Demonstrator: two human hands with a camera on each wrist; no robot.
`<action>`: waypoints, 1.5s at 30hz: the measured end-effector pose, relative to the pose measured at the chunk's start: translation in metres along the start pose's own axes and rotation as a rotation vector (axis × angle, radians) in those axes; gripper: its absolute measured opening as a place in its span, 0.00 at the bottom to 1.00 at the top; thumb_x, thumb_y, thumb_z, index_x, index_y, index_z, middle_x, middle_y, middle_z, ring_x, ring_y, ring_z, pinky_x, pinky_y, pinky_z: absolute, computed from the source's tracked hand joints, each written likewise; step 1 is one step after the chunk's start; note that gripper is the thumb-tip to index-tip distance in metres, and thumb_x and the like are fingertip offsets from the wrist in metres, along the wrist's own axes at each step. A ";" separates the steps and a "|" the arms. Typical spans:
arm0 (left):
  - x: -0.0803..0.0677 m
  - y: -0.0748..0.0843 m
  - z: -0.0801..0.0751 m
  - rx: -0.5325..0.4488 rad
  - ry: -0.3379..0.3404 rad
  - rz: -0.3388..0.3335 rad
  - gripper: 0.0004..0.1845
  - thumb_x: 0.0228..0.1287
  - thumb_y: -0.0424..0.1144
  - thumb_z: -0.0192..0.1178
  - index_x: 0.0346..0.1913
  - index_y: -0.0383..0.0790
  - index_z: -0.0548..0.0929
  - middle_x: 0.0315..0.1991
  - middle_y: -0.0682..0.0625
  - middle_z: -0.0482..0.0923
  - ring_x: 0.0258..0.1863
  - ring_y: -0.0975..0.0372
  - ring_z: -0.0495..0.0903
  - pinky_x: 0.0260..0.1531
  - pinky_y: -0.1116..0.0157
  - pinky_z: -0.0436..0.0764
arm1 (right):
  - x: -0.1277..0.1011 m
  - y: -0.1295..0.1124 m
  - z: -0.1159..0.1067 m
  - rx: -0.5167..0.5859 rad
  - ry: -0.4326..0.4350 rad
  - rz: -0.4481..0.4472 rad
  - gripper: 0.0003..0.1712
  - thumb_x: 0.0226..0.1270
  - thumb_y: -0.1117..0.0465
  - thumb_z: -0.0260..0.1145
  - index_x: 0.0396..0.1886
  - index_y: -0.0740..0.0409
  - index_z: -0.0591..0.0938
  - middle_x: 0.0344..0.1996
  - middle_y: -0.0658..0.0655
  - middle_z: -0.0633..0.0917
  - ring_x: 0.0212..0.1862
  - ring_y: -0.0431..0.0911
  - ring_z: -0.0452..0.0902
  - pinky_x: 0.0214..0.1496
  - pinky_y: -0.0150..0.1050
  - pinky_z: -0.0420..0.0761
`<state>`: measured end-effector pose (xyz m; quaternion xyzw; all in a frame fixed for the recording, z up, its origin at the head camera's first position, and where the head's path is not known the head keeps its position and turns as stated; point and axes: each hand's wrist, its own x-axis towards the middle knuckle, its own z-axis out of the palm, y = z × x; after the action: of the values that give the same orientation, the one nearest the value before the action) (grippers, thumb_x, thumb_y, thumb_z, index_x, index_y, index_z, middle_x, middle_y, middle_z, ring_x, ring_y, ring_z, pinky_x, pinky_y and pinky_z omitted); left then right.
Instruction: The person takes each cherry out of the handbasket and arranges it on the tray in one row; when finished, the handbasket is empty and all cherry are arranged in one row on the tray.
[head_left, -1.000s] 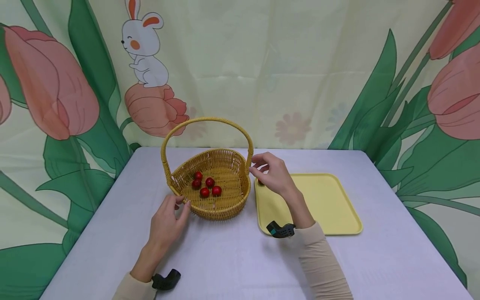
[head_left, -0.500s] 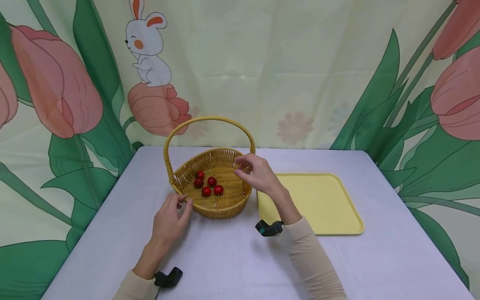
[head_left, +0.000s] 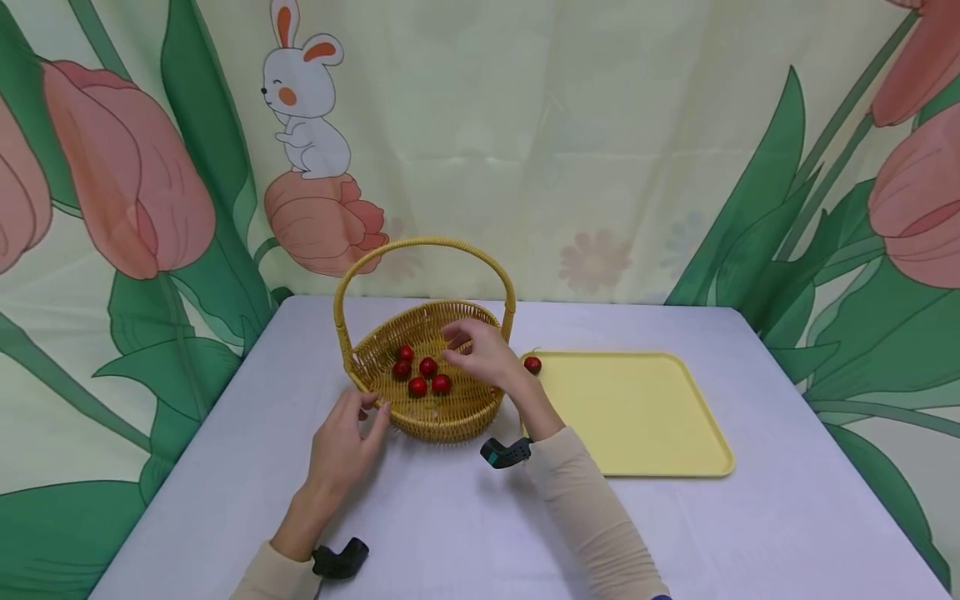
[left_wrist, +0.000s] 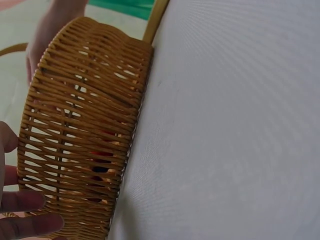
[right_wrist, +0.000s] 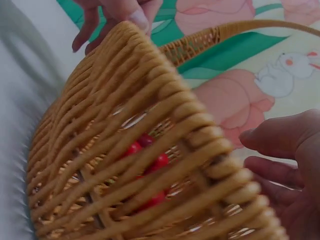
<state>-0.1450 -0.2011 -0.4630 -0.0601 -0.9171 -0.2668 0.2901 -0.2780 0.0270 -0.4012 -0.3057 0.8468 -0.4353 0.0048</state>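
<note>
A woven yellow basket (head_left: 450, 412) with an arched handle (head_left: 424, 243) stands mid-table and holds several small red fruits (head_left: 428, 366). My left hand (head_left: 372, 408) rests on the basket's front-left rim, its fingers (left_wrist: 27, 201) lying straight along the outer wall. My right hand (head_left: 461, 342) hovers over the basket's right side with relaxed fingers (right_wrist: 280, 167) and nothing in it. One more red fruit (head_left: 532, 364) lies on the near-left corner of the flat yellow tray (head_left: 645, 417), just right of the basket.
The grey-white table (head_left: 465, 533) ends at a flower-printed curtain (head_left: 600, 167) behind. Bare tabletop lies in front of the basket and tray. Small black cameras sit on both wrists.
My right hand moved left from the tray's corner to above the basket, leaving a red fruit showing on the tray. The left hand stayed at the rim.
</note>
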 end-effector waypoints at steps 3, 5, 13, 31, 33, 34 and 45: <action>0.000 0.001 0.000 0.002 -0.003 -0.003 0.14 0.67 0.43 0.63 0.48 0.37 0.80 0.40 0.46 0.81 0.35 0.58 0.79 0.30 0.61 0.80 | 0.003 0.004 0.006 0.008 -0.032 0.026 0.21 0.67 0.60 0.69 0.58 0.62 0.80 0.53 0.63 0.84 0.51 0.50 0.83 0.55 0.43 0.83; 0.000 0.001 0.000 0.004 -0.003 -0.003 0.14 0.67 0.43 0.63 0.48 0.37 0.80 0.40 0.47 0.81 0.35 0.59 0.79 0.30 0.61 0.80 | 0.006 0.006 0.008 0.014 -0.054 0.045 0.23 0.67 0.60 0.69 0.59 0.62 0.80 0.53 0.62 0.84 0.52 0.51 0.82 0.57 0.45 0.82; 0.000 0.001 0.000 -0.002 0.002 0.005 0.14 0.67 0.42 0.63 0.48 0.35 0.81 0.39 0.46 0.81 0.35 0.58 0.79 0.30 0.60 0.80 | 0.019 0.013 0.014 0.033 -0.125 0.086 0.25 0.66 0.61 0.69 0.61 0.64 0.79 0.55 0.62 0.84 0.54 0.51 0.82 0.57 0.46 0.81; 0.001 -0.001 0.001 0.006 -0.005 0.011 0.15 0.67 0.43 0.63 0.49 0.36 0.80 0.40 0.45 0.81 0.35 0.59 0.79 0.30 0.61 0.80 | 0.025 0.014 0.022 -0.088 -0.426 0.163 0.18 0.61 0.70 0.69 0.52 0.57 0.85 0.50 0.55 0.86 0.50 0.47 0.81 0.54 0.41 0.82; 0.001 -0.001 0.001 0.009 -0.008 0.009 0.15 0.67 0.43 0.63 0.49 0.36 0.80 0.40 0.46 0.81 0.35 0.59 0.79 0.30 0.61 0.80 | 0.025 0.015 0.022 -0.114 -0.447 0.162 0.18 0.61 0.70 0.69 0.51 0.56 0.86 0.50 0.55 0.87 0.50 0.46 0.81 0.53 0.40 0.81; 0.001 -0.001 0.001 0.010 -0.009 0.008 0.15 0.67 0.43 0.63 0.49 0.36 0.80 0.40 0.46 0.81 0.35 0.58 0.79 0.30 0.61 0.80 | 0.025 0.015 0.023 -0.124 -0.456 0.165 0.18 0.61 0.71 0.69 0.51 0.56 0.86 0.50 0.54 0.87 0.49 0.45 0.81 0.53 0.40 0.81; 0.001 -0.001 0.001 0.012 -0.001 0.009 0.14 0.67 0.43 0.64 0.48 0.36 0.81 0.39 0.46 0.81 0.35 0.58 0.80 0.30 0.61 0.80 | 0.024 0.014 0.024 -0.183 -0.515 0.186 0.21 0.59 0.74 0.68 0.49 0.53 0.87 0.51 0.54 0.86 0.48 0.45 0.76 0.50 0.39 0.78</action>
<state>-0.1466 -0.2015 -0.4643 -0.0626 -0.9186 -0.2597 0.2913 -0.2982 0.0030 -0.4201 -0.3264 0.8778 -0.2628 0.2321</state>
